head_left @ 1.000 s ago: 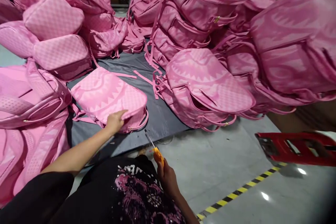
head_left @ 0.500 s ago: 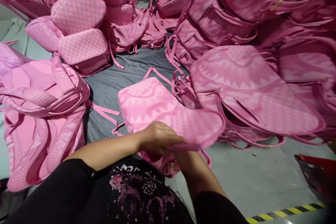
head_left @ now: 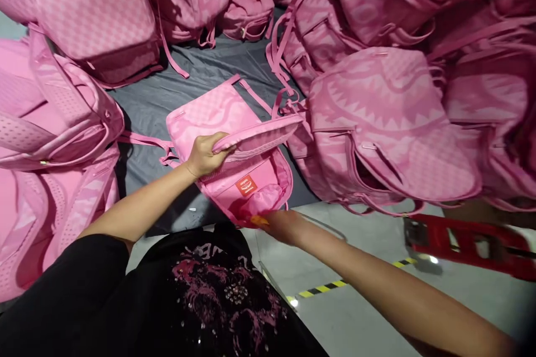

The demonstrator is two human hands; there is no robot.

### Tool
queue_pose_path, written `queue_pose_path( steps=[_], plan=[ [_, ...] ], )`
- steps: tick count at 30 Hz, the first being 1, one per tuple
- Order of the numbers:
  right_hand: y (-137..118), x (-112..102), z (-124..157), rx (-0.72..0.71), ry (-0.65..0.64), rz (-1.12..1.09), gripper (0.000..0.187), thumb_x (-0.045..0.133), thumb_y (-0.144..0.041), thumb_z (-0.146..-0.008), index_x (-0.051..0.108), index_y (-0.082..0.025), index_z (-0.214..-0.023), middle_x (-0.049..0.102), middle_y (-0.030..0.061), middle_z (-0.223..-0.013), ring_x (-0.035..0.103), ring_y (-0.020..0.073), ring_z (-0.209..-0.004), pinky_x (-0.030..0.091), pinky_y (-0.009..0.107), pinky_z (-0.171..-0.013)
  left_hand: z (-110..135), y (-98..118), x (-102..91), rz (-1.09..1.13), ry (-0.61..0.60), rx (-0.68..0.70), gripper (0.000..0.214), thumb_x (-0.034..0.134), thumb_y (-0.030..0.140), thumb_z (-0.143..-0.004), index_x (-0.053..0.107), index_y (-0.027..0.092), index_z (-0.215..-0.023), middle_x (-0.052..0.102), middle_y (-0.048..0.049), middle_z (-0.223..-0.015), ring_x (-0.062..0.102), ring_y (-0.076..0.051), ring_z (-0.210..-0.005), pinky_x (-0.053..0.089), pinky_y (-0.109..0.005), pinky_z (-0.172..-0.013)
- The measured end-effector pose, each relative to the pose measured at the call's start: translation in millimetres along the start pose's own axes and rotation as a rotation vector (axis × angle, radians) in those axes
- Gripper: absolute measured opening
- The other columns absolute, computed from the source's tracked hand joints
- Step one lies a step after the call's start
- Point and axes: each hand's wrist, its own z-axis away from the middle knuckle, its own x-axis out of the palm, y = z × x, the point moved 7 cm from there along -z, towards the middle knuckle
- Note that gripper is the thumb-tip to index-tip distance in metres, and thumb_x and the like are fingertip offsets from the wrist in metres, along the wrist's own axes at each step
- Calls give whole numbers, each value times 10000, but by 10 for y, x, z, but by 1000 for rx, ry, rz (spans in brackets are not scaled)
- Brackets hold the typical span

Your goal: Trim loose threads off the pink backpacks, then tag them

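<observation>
In front of me lies a pink backpack (head_left: 218,103) with its main compartment unzipped. My left hand (head_left: 207,154) grips the edge of its lifted flap (head_left: 263,136), fingers closed around it. Under the flap the pink lining shows, with a red label (head_left: 245,184) on it. My right hand (head_left: 282,226) is at the near rim of the opening, slightly blurred. A small orange-yellow thing (head_left: 259,221) shows at its fingertips; I cannot tell what it is. The fingers there look closed, partly hidden by the hand.
Several pink backpacks are piled at the right (head_left: 377,100), along the back and at the left (head_left: 62,111). A dark grey cloth (head_left: 201,58) covers the surface beneath. A red object (head_left: 469,245) and yellow-black floor tape (head_left: 322,289) lie at the lower right.
The flap has been raised, uncovering the lining and label. My left hand moved up and left with the flap; my right hand came apart from it, to the near rim. The view has shifted.
</observation>
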Motion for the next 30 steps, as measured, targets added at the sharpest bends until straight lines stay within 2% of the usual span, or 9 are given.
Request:
queue_pose_path(
  steps=[2,6,9,13,16,19,21,25,30],
  plan=[
    [91,-253,1,41,15,84,418,535,-559,-918,672,-189,-1056,713,117,-885,683,264,-928,484,341,-800,52,80,44,66,-17,-30,213,609,355,-836,681,156,-864,653,-2,-659,569,-96,-556,421,-194,-571],
    [-41,-926,-475,149,296,230,486,309,-463,-1021,551,-116,-1259,689,199,-1080,667,294,-1042,486,377,-855,168,217,64,137,-33,-127,224,609,372,-850,672,157,-855,624,22,-643,534,-88,-547,404,-186,-560],
    [-12,-1045,-784,230,293,252,474,299,-411,-1026,553,-83,-1255,676,219,-1128,660,307,-1076,496,399,-875,231,143,-94,98,104,-231,237,610,379,-850,647,156,-779,551,44,-579,466,-78,-514,371,-183,-535],
    [330,-734,-537,324,130,272,525,331,-499,-1006,612,-99,-1198,668,230,-1150,653,301,-1098,497,410,-895,322,-81,-303,18,364,-347,262,602,394,-856,624,160,-740,507,44,-568,444,-87,-533,364,-192,-553],
    [487,-286,-73,362,-73,226,465,407,-496,-983,679,-122,-1037,710,184,-944,712,262,-870,526,381,-793,335,-168,-274,15,406,-374,257,595,404,-858,644,161,-789,538,36,-598,469,-95,-552,372,-199,-575],
    [374,331,242,293,-391,-147,388,480,-512,-950,647,-164,-915,602,19,-585,587,149,-459,496,279,-555,304,-159,-208,20,401,-355,254,597,400,-848,656,157,-807,545,35,-595,478,-97,-545,375,-203,-585],
    [216,657,299,246,-566,-535,382,462,-525,-957,592,-179,-861,485,-54,-481,450,100,-351,422,217,-454,276,-133,-163,36,381,-329,247,597,390,-843,657,155,-797,545,37,-589,478,-95,-539,375,-202,-584],
    [201,801,14,376,-383,-1256,516,218,-538,-1018,472,-192,-730,329,-84,-425,289,79,-319,269,177,-365,228,-99,-50,93,275,-303,274,599,420,-831,658,154,-795,552,38,-590,470,-94,-537,376,-201,-569],
    [111,911,-323,342,-197,-1598,590,-3,-542,-1004,428,-208,-779,224,-105,-482,194,74,-360,300,170,-412,177,-41,1,116,223,-271,269,605,418,-821,639,156,-770,568,29,-592,477,-96,-537,383,-205,-560]
  ],
)
